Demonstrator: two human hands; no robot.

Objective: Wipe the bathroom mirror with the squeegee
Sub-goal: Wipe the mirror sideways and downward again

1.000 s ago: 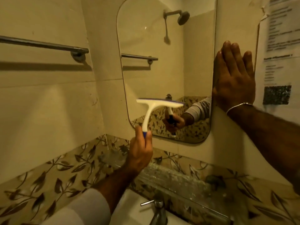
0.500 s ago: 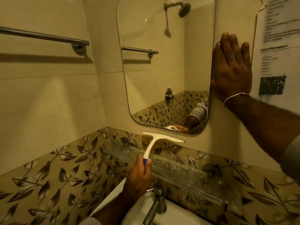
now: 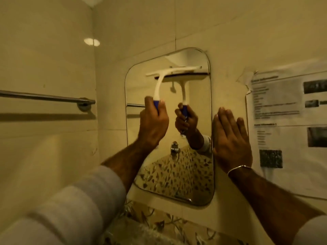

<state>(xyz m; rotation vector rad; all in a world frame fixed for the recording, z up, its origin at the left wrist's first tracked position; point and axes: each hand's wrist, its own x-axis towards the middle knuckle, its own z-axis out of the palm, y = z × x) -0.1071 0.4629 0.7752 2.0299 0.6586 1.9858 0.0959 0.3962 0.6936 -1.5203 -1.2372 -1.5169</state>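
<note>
A rounded rectangular mirror point(image 3: 200, 106) hangs on the cream tiled wall. My left hand point(image 3: 153, 122) grips the blue end of a white squeegee point(image 3: 160, 80) by its handle. The squeegee's blade lies level across the upper part of the mirror, near its top edge. The glass reflects the squeegee and the gripping hand. My right hand point(image 3: 231, 138) lies flat with straight fingers on the wall at the mirror's right edge, a thin bracelet on its wrist.
A metal towel rail point(image 3: 46, 97) runs along the left wall. Printed paper notices point(image 3: 286, 124) are taped to the wall right of the mirror. Leaf-patterned tiles point(image 3: 159, 225) run below the mirror.
My left hand has lifted the squeegee from below the mirror's bottom edge up to its top part. The view has tilted upward, and the right hand stays flat beside the mirror.
</note>
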